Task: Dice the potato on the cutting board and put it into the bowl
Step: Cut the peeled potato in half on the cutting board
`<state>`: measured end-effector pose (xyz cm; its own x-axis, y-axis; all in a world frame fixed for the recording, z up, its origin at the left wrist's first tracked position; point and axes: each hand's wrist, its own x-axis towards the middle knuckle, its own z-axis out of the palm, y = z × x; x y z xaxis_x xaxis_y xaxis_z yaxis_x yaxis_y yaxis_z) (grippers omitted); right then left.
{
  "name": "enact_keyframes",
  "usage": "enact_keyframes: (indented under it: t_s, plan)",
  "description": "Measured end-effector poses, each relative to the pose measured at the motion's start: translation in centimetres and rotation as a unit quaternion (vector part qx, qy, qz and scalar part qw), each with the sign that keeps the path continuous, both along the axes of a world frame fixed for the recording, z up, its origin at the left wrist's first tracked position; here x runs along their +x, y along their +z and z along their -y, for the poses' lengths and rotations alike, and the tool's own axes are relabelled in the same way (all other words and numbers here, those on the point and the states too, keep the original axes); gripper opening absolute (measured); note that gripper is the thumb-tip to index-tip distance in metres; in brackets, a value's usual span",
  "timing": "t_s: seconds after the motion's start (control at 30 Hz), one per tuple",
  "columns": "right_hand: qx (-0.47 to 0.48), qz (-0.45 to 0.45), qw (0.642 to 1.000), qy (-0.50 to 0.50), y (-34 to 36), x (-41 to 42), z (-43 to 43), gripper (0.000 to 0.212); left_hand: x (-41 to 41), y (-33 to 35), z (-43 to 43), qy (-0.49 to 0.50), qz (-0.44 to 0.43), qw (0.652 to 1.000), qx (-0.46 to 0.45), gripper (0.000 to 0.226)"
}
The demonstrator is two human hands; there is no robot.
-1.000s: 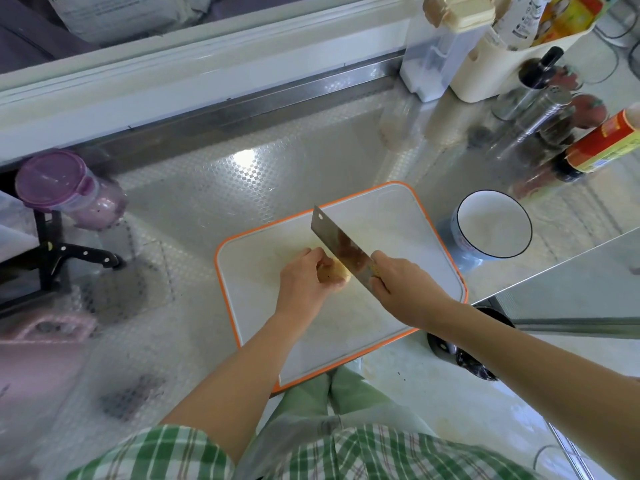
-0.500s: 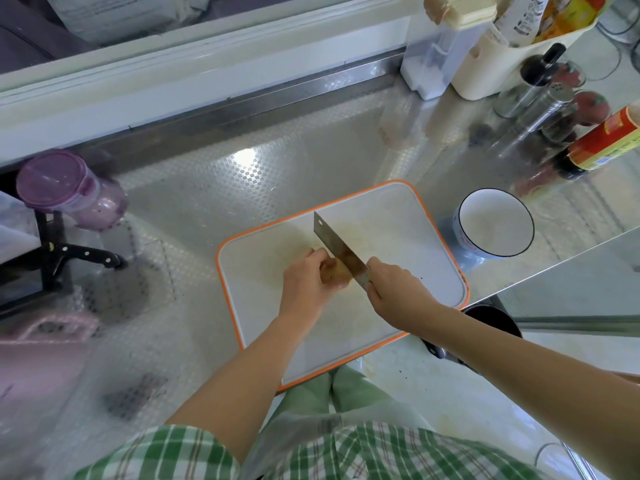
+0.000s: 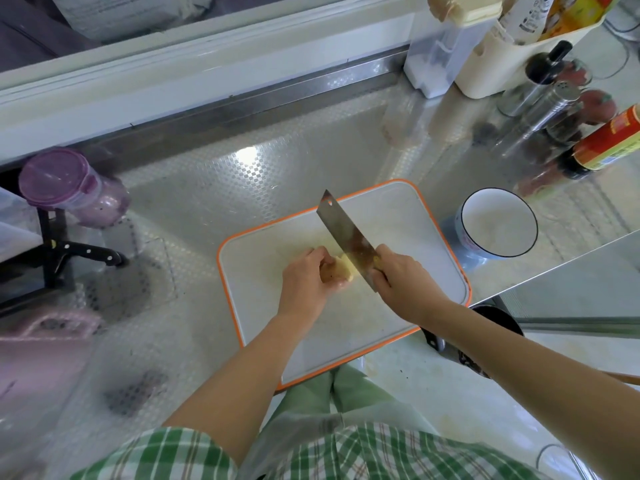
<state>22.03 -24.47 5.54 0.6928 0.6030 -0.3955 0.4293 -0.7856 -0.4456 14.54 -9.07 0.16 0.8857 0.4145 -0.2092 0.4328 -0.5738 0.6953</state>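
Note:
A pale yellow potato (image 3: 343,269) lies in the middle of the white cutting board (image 3: 391,216) with an orange rim. My left hand (image 3: 306,282) presses down on the potato with curled fingers and hides most of it. My right hand (image 3: 403,284) grips the handle of a steel cleaver (image 3: 346,237). The blade sits against the potato's right side, tip pointing away from me. An empty white bowl (image 3: 498,225) with a dark rim stands just right of the board.
Sauce bottles (image 3: 609,143), metal shakers (image 3: 550,105) and a cream holder (image 3: 485,74) crowd the back right. A purple-lidded jar (image 3: 72,188) and a black-handled knife (image 3: 90,252) are at the left. A dark pot (image 3: 498,318) sits below the board's right corner.
The cleaver went down into the potato and now stands raised again, shifted a little along it. My left hand has stayed on the potato.

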Motion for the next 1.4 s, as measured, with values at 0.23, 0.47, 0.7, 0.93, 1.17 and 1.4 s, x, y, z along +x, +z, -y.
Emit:
enact_keyframes:
  t_s: [0.23, 0.47, 0.7, 0.93, 1.17, 1.4]
  plan:
    - [-0.051, 0.005, 0.998, 0.045, 1.0, -0.7, 0.4, 0.012, 0.1, 0.2, 0.1, 0.003, -0.015, 1.0, 0.017, 0.033]
    - [-0.07, 0.013, 0.997, 0.037, 0.8, -1.5, 0.6, 0.009, 0.0, 0.4, 0.1, -0.005, -0.017, 0.999, 0.027, 0.034]
    - [-0.089, 0.02, 0.995, 0.035, 0.0, -1.6, -0.5, 0.007, 0.2, 0.5, 0.3, -0.007, -0.015, 1.0, 0.023, 0.032]
    - [-0.078, 0.011, 0.997, 0.017, -1.4, -1.4, -1.5, 0.008, 0.4, 0.4, 0.1, -0.003, -0.009, 1.0, 0.008, 0.033]
    - [-0.083, -0.012, 0.997, 0.003, -3.2, -1.2, -1.8, 0.006, 0.3, 0.4, 0.0, -0.002, -0.006, 1.0, -0.018, 0.033]
    - [-0.042, -0.027, 0.998, -0.027, -2.1, -0.6, -0.9, 0.009, 0.2, 0.0, -0.1, 0.0, -0.008, 1.0, -0.018, 0.037]
